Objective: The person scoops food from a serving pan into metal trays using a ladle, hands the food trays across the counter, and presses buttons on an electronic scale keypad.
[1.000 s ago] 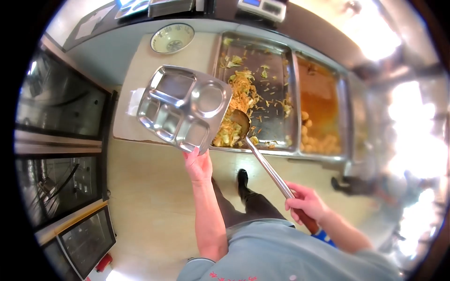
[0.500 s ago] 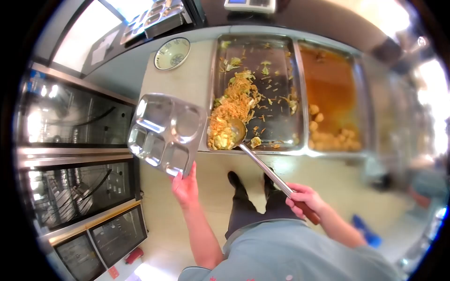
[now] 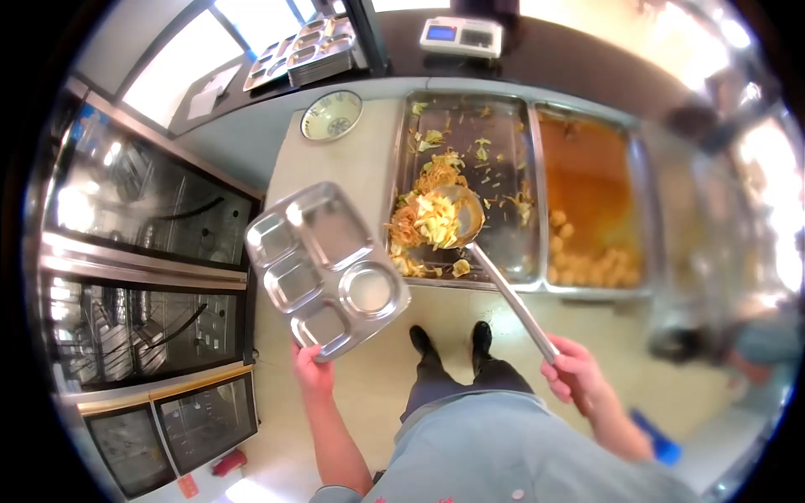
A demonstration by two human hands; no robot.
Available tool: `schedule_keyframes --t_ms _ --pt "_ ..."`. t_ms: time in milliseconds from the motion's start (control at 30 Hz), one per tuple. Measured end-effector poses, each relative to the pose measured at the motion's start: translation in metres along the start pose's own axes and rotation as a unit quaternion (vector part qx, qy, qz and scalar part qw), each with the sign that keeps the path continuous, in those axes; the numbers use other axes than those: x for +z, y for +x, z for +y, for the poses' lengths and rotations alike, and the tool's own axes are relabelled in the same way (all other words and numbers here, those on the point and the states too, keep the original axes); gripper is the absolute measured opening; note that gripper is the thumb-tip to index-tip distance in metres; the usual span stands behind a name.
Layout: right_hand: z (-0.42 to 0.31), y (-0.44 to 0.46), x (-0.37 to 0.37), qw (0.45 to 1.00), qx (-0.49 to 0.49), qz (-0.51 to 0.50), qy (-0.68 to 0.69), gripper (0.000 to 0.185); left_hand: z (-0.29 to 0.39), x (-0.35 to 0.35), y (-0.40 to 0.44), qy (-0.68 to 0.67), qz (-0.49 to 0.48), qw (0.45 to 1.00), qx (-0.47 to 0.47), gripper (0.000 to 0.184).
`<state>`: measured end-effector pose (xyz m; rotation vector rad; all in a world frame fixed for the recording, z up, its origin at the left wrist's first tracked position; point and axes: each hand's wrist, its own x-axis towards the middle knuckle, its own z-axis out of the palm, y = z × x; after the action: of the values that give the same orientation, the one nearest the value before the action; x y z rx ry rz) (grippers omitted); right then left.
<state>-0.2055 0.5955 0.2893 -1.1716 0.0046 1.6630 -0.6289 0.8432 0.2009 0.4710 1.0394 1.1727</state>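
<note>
My left hand point(image 3: 314, 373) grips the lower edge of an empty steel compartment tray point(image 3: 327, 268), tilted beside the food pan. Closed round a long ladle handle, my right hand point(image 3: 579, 377) is near my body on the right. The ladle point(image 3: 472, 220) holds a heap of cabbage and shredded food point(image 3: 438, 220) above the left steel pan point(image 3: 503, 180). More of the shredded mix point(image 3: 407, 225) lies along that pan's left side. The tray and the ladle do not touch.
A second pan point(image 3: 589, 168) holds brown liquid and round pieces. A patterned bowl point(image 3: 331, 116) stands behind the tray. At the back are stacked compartment trays point(image 3: 320, 52) and a scale point(image 3: 461, 38). Glass-fronted cabinets point(image 3: 151, 201) line the left. Part of another person point(image 3: 767, 344) shows at right.
The ladle has come up out of the mix with food in it. My left hand has turned the tray, so its round compartment now faces the lower right. The view has shifted.
</note>
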Motion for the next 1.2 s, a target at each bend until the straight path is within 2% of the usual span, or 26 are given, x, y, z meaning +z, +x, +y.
schedule_keyframes --t_ms 33,200,300,333,367,400,500,633,700,800,867,933,967,1067,1100,1200 --pt "-0.004 -0.003 -0.003 0.998 -0.008 -0.014 0.065 0.053 -0.007 0.005 0.007 -0.010 -0.009 1.000 -0.010 0.073" --pt "-0.029 -0.019 0.049 0.994 -0.075 0.033 -0.079 0.055 -0.031 0.026 0.043 -0.046 -0.130 0.988 -0.070 0.070" --pt "-0.021 -0.003 0.090 0.970 -0.109 0.048 -0.212 0.062 -0.032 0.052 0.046 -0.084 -0.125 0.982 -0.116 0.069" --pt "-0.004 0.009 0.095 0.938 -0.132 0.092 -0.308 0.063 -0.032 0.053 0.050 -0.078 -0.135 0.980 -0.125 0.070" --pt "0.012 0.023 0.101 0.869 -0.209 0.119 -0.433 0.064 -0.033 0.052 0.054 -0.072 -0.145 0.978 -0.133 0.070" --pt "0.025 0.035 0.106 0.776 -0.279 0.143 -0.548 0.066 -0.033 0.053 0.059 -0.067 -0.155 0.976 -0.141 0.071" --pt "0.052 0.056 0.116 0.691 -0.339 0.204 -0.604 0.068 -0.034 0.047 0.075 -0.058 -0.149 0.976 -0.146 0.073" --pt "0.053 0.068 0.127 0.743 -0.318 0.228 -0.543 0.064 -0.027 0.033 0.097 -0.066 -0.173 0.970 -0.155 0.070" --pt "0.053 0.075 0.123 0.787 -0.309 0.250 -0.471 0.063 -0.025 0.022 0.109 -0.053 -0.130 0.978 -0.157 0.069" --pt "0.026 0.081 0.111 0.831 -0.206 0.298 -0.423 0.062 -0.013 0.002 0.125 -0.044 -0.104 0.983 -0.142 0.067" --pt "0.021 0.090 0.098 0.840 -0.176 0.316 -0.405 0.063 -0.009 -0.031 0.138 -0.038 -0.084 0.988 -0.121 0.067" --pt "0.024 0.101 0.091 0.853 -0.143 0.323 -0.384 0.063 -0.006 -0.091 0.158 -0.013 -0.082 0.993 -0.080 0.068" --pt "0.033 0.103 0.095 0.862 -0.158 0.308 -0.369 0.064 0.003 -0.092 0.160 -0.009 -0.066 0.996 -0.067 0.065" --pt "0.040 0.088 0.140 0.907 -0.086 0.259 -0.321 0.060 0.047 -0.052 0.140 -0.023 0.013 0.999 -0.043 0.051" --pt "0.036 0.088 0.158 0.923 -0.071 0.229 -0.300 0.059 0.057 -0.060 0.149 -0.022 -0.013 0.997 -0.067 0.070" --pt "0.028 0.098 0.164 0.971 -0.039 0.192 -0.139 0.059 0.069 -0.063 0.164 -0.022 -0.016 0.998 -0.061 0.071"
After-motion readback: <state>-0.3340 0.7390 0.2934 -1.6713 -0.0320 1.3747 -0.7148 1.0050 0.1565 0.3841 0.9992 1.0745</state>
